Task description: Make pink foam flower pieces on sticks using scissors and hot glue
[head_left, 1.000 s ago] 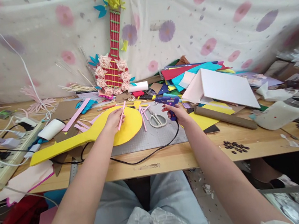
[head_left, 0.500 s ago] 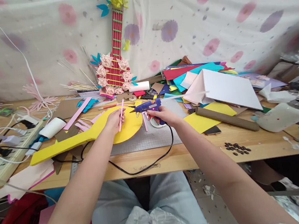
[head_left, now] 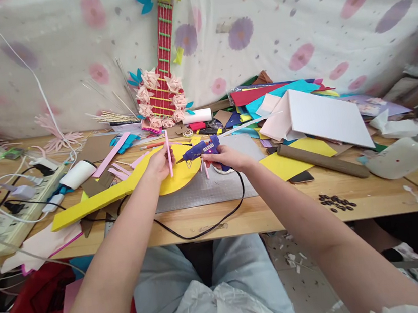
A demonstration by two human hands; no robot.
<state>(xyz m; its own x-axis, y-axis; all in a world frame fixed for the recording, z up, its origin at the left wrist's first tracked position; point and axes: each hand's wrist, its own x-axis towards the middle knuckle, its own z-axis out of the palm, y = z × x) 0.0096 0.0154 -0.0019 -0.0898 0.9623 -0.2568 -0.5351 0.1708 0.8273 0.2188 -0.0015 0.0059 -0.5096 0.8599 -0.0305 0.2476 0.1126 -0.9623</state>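
My left hand is closed on a thin pink strip, held nearly upright over a yellow guitar-shaped piece. In my right hand is a blue hot glue gun with a long clear glue stick coming out of its back. The gun's nozzle points left, close to the strip; whether they touch I cannot tell. Beneath the gun a short pink strip stands beside a white roll of tape, partly hidden by my right hand.
A red paper guitar with pink flowers leans against the curtain. Coloured sheets and a white board lie right, near a brown roll and dark beads. A power strip is at left; the gun's black cord loops in front.
The pink strip has turned from slanted to nearly upright. The glue gun has tilted, its nozzle lower and a little further left. The whole view has shifted slightly.
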